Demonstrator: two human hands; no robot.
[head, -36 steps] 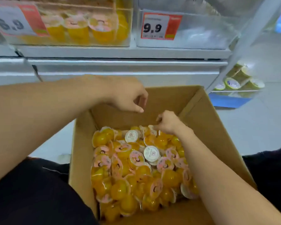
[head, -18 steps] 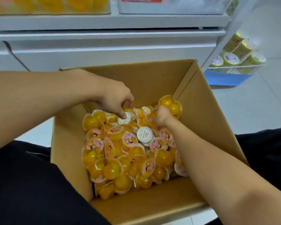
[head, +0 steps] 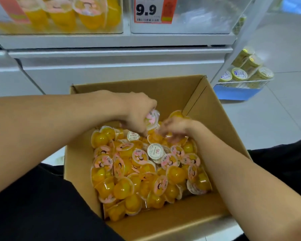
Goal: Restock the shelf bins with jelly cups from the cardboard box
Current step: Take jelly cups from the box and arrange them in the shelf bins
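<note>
1. While the box [head: 214,119] sits on the floor against the foot of the shelf [head: 111,40], its top is open toward the person, so both hands can reach straight down into it and then lift up to the bins above.
2. Cups [head: 146,171] fill the box in a loose heap, tipped every way, some lid up and some showing yellow jelly; they lie from the near wall to the far wall, thickest along the left and near sides.
3. At the far edge of the heap the left hand [head: 137,110] has its grip curled around a pink-lidded cup [head: 152,119], pinched against the palm with the lid facing right, likely so more can be gathered before lifting.
4. Just beside it, the right hand [head: 175,127] is blurred; its fingers look bent down among the cups near the far right corner, but whether that grip is closed on one I cannot tell.
5. On the shelf, the left bin [head: 59,30] already holds yellow cups pressed against its clear front, while the right bin [head: 198,18], behind the 9.9 tag [head: 152,10], looks mostly bare, so it seems the one needing stock.
6. With the box so full, I judge the job is far from done.
</note>
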